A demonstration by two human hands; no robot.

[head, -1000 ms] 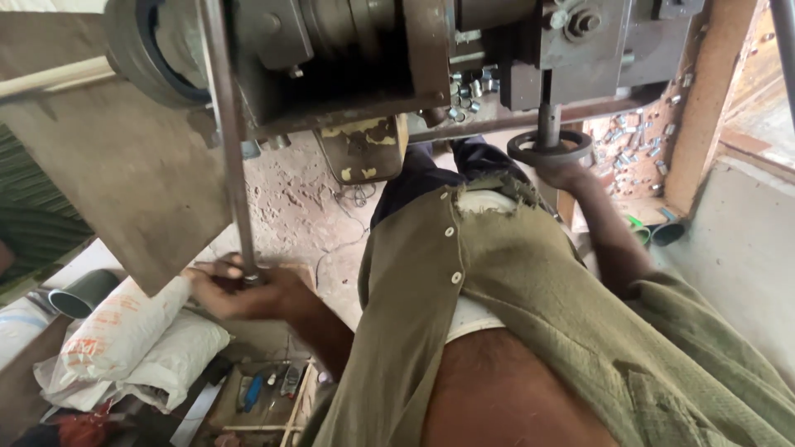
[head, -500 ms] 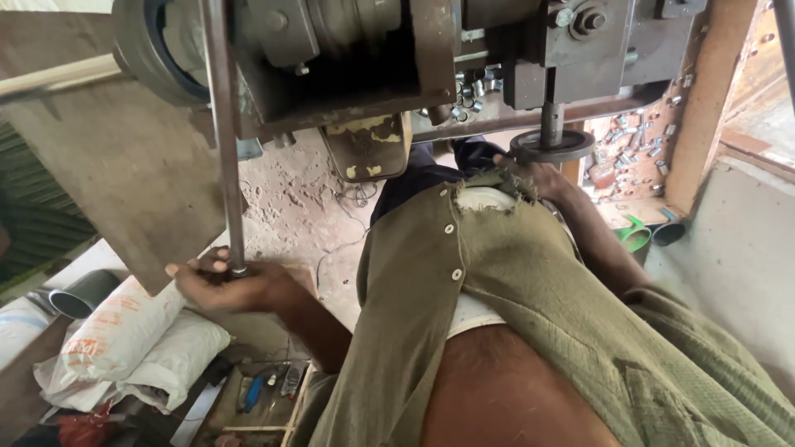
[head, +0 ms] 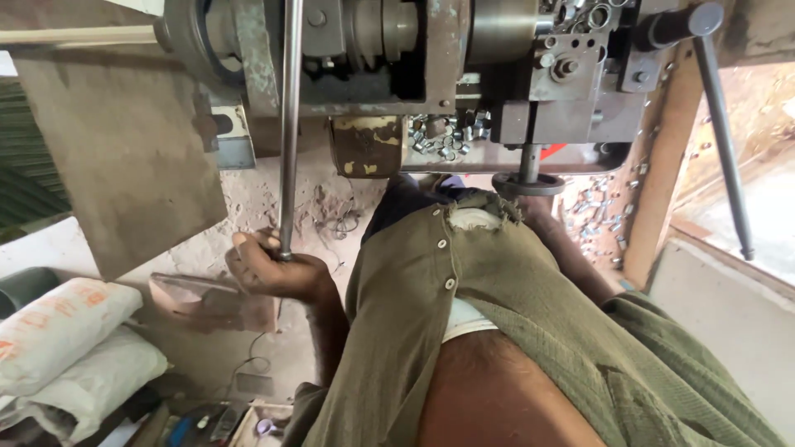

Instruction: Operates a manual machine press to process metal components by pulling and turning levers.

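- My left hand [head: 273,269] is curled shut round the bottom end of the rod [head: 289,124], fingers [head: 248,248] wrapped over it, thumb side toward me.
- The rod runs straight up from my fist, in front of the grey machine [head: 397,58] above.
- My right hand [head: 538,211] is up under the round handwheel [head: 527,184] at the foot of the machine; my shirt [head: 464,314] hides most of it, so I cannot tell how far it is closed or whether it grips the wheel.
- Small metal rings [head: 443,136] lie heaped on the shelf just above and between my two hands.
- A yellowish worn plate [head: 366,145] hangs from the machine, up and right of my left fist.
- Two white sacks [head: 66,339], stacked, with faded orange print, lie below and left of my left fingers.
- A flat brown board [head: 116,165] leans left of the rod.
- Since half a second ago, my left fist has stayed on the rod but sits further right and higher in view; the machine looks nearer, and a second long lever [head: 720,132] shows at far right.
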